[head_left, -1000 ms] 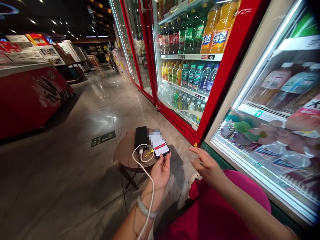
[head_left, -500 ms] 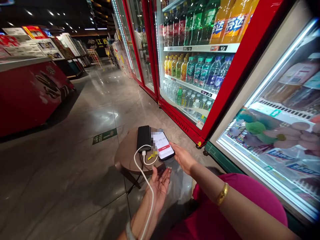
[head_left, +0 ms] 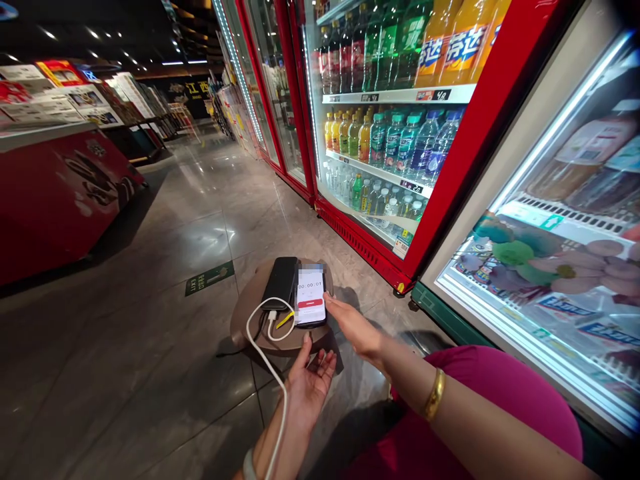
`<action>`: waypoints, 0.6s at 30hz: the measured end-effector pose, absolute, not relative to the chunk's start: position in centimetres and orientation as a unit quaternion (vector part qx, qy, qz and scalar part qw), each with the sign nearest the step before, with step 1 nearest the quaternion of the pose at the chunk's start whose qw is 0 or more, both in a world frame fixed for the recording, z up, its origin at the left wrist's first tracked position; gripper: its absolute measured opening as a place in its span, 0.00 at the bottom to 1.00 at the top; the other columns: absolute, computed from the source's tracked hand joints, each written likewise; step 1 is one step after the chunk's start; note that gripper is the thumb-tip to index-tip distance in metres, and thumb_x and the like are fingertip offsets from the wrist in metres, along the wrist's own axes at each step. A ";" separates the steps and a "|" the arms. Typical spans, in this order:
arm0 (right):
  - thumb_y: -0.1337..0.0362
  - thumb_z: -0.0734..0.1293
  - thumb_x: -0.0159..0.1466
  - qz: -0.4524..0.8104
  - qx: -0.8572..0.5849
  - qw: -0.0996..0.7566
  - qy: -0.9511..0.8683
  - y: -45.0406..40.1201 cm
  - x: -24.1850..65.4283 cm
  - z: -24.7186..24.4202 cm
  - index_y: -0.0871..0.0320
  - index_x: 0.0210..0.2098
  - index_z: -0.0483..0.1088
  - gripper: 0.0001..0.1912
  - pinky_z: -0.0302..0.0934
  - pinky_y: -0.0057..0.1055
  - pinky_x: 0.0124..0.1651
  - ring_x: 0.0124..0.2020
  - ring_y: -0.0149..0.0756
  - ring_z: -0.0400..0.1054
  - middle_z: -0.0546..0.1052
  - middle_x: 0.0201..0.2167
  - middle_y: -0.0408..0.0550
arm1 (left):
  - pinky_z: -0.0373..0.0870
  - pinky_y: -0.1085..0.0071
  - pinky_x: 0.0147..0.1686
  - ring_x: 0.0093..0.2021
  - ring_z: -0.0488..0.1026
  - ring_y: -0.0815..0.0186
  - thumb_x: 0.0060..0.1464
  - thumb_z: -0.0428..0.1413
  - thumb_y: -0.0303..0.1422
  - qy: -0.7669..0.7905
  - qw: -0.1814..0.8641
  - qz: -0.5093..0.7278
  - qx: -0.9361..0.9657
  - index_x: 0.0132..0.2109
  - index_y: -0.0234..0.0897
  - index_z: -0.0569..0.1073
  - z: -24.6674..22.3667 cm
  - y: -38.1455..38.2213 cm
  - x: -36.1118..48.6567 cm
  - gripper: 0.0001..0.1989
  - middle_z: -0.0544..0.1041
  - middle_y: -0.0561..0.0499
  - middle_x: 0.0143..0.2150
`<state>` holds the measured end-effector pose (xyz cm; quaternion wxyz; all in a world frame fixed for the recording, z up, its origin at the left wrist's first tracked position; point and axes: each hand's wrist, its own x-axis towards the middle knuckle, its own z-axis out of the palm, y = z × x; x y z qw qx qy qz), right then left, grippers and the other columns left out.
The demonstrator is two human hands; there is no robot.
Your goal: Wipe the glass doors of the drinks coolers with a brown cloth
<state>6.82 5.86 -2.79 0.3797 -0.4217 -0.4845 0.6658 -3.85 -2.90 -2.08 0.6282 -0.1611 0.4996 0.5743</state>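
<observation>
A phone (head_left: 311, 293) with a lit timer screen lies on a round brown stool (head_left: 243, 313). Its right edge is next to the fingertips of my right hand (head_left: 357, 330), whose fingers are stretched out and wrap round nothing. Palm up and fingers apart, my left hand (head_left: 311, 387) is just in front of the stool and holds nothing. A black power bank (head_left: 281, 283) rests left of the phone. From it a white cable (head_left: 284, 400) loops out and runs down over my left forearm. Something small and yellow (head_left: 285, 321) shows beside the plug.
Right of the stool stands a red-framed drinks fridge (head_left: 367, 248) with bottles on its shelves. Another lit cooler (head_left: 430, 293) is nearer on the right. My knee (head_left: 520, 393) is under my right arm. A red counter (head_left: 50, 207) and a floor exit sign (head_left: 209, 278) lie left.
The phone has shifted left and turned straighter, and its timer has gone from zero to one second. The power bank is tilted more. My right hand has moved left with the phone.
</observation>
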 end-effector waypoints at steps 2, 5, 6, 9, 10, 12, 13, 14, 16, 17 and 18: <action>0.32 0.65 0.62 0.646 -0.433 0.362 -0.514 5.8 6.5 -2.8 0.53 0.67 0.67 0.44 0.30 0.48 0.79 0.78 0.43 0.38 0.57 0.73 0.49 | 0.82 0.69 0.33 0.28 0.79 0.65 0.64 0.60 0.31 0.497 0.630 0.575 -0.157 0.38 0.33 0.70 -2.2 -3.0 -3.9 0.07 0.76 0.48 0.28; 0.32 0.63 0.63 0.617 -0.449 0.335 -0.553 5.8 6.1 -2.8 0.58 0.69 0.63 0.47 0.28 0.49 0.79 0.78 0.45 0.35 0.53 0.74 0.53 | 0.82 0.68 0.35 0.28 0.80 0.65 0.64 0.60 0.32 0.499 0.630 0.576 -0.150 0.37 0.34 0.70 -2.3 -3.1 -4.0 0.08 0.77 0.48 0.29; 0.32 0.63 0.63 0.607 -0.454 0.328 -0.564 5.7 6.2 -2.7 0.60 0.70 0.62 0.48 0.28 0.49 0.79 0.78 0.47 0.35 0.52 0.74 0.56 | 0.82 0.67 0.35 0.28 0.80 0.65 0.64 0.60 0.32 0.502 0.629 0.575 -0.149 0.37 0.34 0.70 -2.3 -3.1 -4.0 0.08 0.77 0.48 0.29; 0.36 0.66 0.63 0.572 -0.473 0.324 -0.586 5.1 7.7 -1.5 0.62 0.71 0.59 0.48 0.28 0.49 0.79 0.78 0.48 0.34 0.50 0.75 0.58 | 0.81 0.67 0.35 0.28 0.80 0.64 0.63 0.60 0.35 0.504 0.639 0.567 -0.132 0.37 0.35 0.70 -2.6 -3.8 -3.6 0.09 0.78 0.48 0.30; 0.37 0.66 0.63 0.552 -0.478 0.328 -0.600 4.6 8.8 -0.8 0.61 0.71 0.59 0.47 0.29 0.50 0.79 0.78 0.48 0.35 0.49 0.75 0.57 | 0.80 0.68 0.35 0.28 0.80 0.65 0.63 0.61 0.35 0.502 0.651 0.556 -0.123 0.37 0.35 0.70 -2.8 -4.3 -3.3 0.10 0.78 0.48 0.30; 0.41 0.66 0.65 0.486 -0.484 0.334 -0.646 3.2 12.5 1.1 0.58 0.71 0.61 0.42 0.33 0.51 0.79 0.78 0.48 0.38 0.51 0.75 0.55 | 0.79 0.70 0.33 0.28 0.79 0.66 0.63 0.61 0.35 0.496 0.693 0.514 -0.100 0.37 0.35 0.71 -3.5 -5.2 -2.2 0.09 0.78 0.49 0.30; 0.43 0.65 0.67 0.438 -0.489 0.327 -0.680 2.0 15.0 2.1 0.56 0.70 0.61 0.39 0.36 0.53 0.78 0.77 0.49 0.41 0.52 0.75 0.54 | 0.77 0.71 0.31 0.27 0.78 0.66 0.62 0.62 0.34 0.496 0.716 0.482 -0.091 0.36 0.35 0.71 -3.8 -5.7 -1.5 0.09 0.78 0.50 0.29; 0.44 0.63 0.68 0.389 -0.504 0.316 -0.703 0.6 17.9 2.9 0.53 0.70 0.62 0.36 0.39 0.56 0.77 0.77 0.50 0.42 0.53 0.75 0.52 | 0.76 0.72 0.30 0.26 0.78 0.67 0.60 0.64 0.32 0.494 0.742 0.448 -0.078 0.36 0.35 0.72 -4.2 -6.0 -0.7 0.09 0.78 0.50 0.29; 0.47 0.62 0.70 0.254 -0.570 0.307 -0.718 -3.4 24.4 3.9 0.43 0.69 0.62 0.30 0.44 0.61 0.75 0.76 0.51 0.46 0.55 0.75 0.48 | 0.73 0.74 0.26 0.25 0.77 0.67 0.56 0.66 0.28 0.480 0.782 0.395 -0.043 0.36 0.36 0.71 -4.7 -6.5 1.1 0.10 0.78 0.51 0.29; 0.48 0.62 0.71 0.177 -0.603 0.297 -0.719 -5.9 27.8 3.9 0.40 0.69 0.61 0.28 0.47 0.62 0.74 0.75 0.51 0.49 0.57 0.74 0.46 | 0.71 0.74 0.25 0.24 0.76 0.67 0.54 0.67 0.27 0.463 0.797 0.387 -0.014 0.37 0.37 0.71 -4.7 -6.5 2.2 0.11 0.78 0.52 0.30; 0.49 0.63 0.70 0.099 -0.636 0.285 -0.710 -8.9 31.3 3.4 0.37 0.69 0.61 0.29 0.52 0.64 0.72 0.74 0.53 0.52 0.59 0.73 0.46 | 0.70 0.75 0.24 0.25 0.76 0.68 0.52 0.68 0.26 0.442 0.810 0.385 0.014 0.38 0.38 0.72 -4.5 -6.4 3.4 0.12 0.78 0.53 0.30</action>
